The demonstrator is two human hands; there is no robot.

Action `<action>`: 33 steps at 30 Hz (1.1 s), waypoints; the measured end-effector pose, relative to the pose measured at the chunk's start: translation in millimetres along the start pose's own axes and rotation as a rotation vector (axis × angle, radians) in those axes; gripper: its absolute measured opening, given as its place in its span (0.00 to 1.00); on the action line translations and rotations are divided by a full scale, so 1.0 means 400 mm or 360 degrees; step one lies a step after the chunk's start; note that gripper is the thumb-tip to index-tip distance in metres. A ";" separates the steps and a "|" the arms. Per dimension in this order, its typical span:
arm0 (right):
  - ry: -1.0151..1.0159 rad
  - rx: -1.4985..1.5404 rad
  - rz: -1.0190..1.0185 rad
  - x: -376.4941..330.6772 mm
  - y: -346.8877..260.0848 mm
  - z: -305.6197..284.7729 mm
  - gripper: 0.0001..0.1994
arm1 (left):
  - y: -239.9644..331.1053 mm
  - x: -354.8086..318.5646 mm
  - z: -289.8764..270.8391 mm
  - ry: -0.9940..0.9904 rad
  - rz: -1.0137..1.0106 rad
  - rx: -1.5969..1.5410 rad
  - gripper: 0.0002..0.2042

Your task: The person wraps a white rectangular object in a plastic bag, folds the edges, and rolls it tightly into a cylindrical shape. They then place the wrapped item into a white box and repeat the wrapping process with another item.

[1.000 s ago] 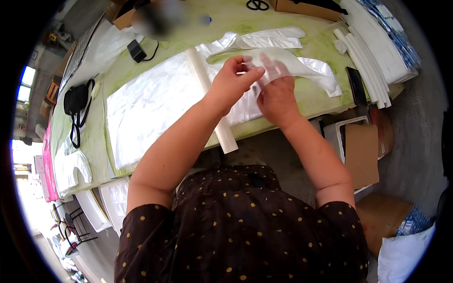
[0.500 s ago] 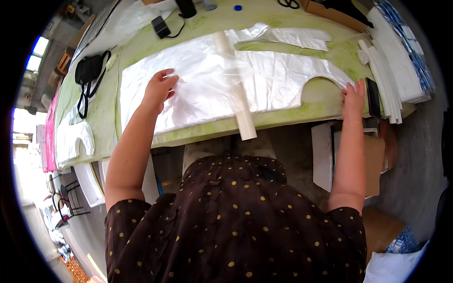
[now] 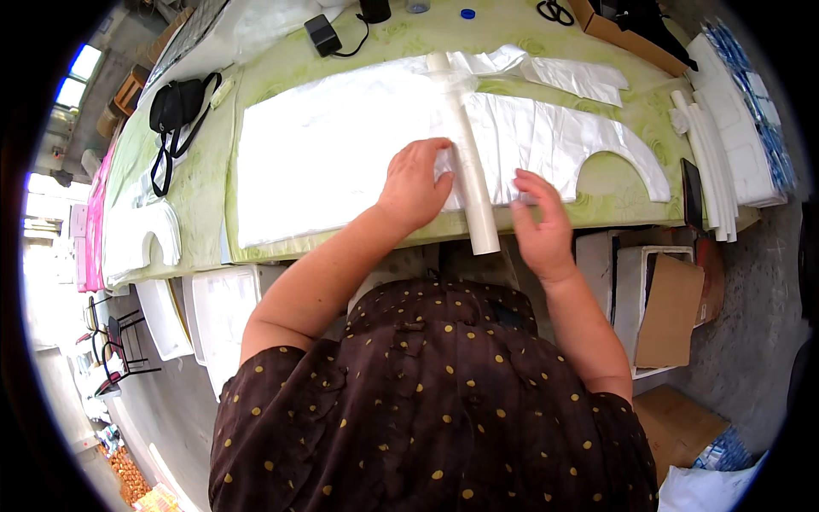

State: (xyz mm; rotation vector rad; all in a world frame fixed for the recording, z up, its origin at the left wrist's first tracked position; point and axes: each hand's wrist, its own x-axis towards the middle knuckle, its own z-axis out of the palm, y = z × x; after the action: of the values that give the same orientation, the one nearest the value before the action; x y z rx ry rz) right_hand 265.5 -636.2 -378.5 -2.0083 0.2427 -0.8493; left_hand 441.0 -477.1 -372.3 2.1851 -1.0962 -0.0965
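Note:
A white plastic sheet garment [image 3: 333,145], apron-like with a curved cutout at its right end, lies flat across the table. A long cream-coloured tube [image 3: 479,205] rests across it, its near end jutting past the table edge. My left hand [image 3: 415,183] lies on the plastic just left of the tube, fingers extended and fingertips against or right beside it. To the tube's right, my right hand [image 3: 543,224] hovers by the table's front edge, fingers apart and holding nothing. A strip of the plastic [image 3: 572,77] extends to the right behind the main piece.
On the green-covered table [image 3: 281,81] are a black pouch with straps [image 3: 177,107], a black power adapter [image 3: 322,36], scissors [image 3: 554,12] and a dark phone-like slab [image 3: 692,194]. White rolls [image 3: 712,171] lie at the right edge. Boxes [image 3: 670,307] stand below.
Both hands have come inward toward the tube, the left from the sheet's left part, the right from its right tip. The view has shifted slightly.

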 end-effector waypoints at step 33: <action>-0.0396 -0.0839 -0.0396 0.282 0.064 0.224 0.20 | -0.075 -0.003 -0.115 -0.0061 0.0543 0.0200 0.21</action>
State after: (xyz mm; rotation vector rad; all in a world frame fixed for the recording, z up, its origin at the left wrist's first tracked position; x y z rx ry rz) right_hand 411.6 -643.7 -377.1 -2.6567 0.0770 -0.7236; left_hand 476.9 -439.1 -355.6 2.0772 -1.5158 0.0846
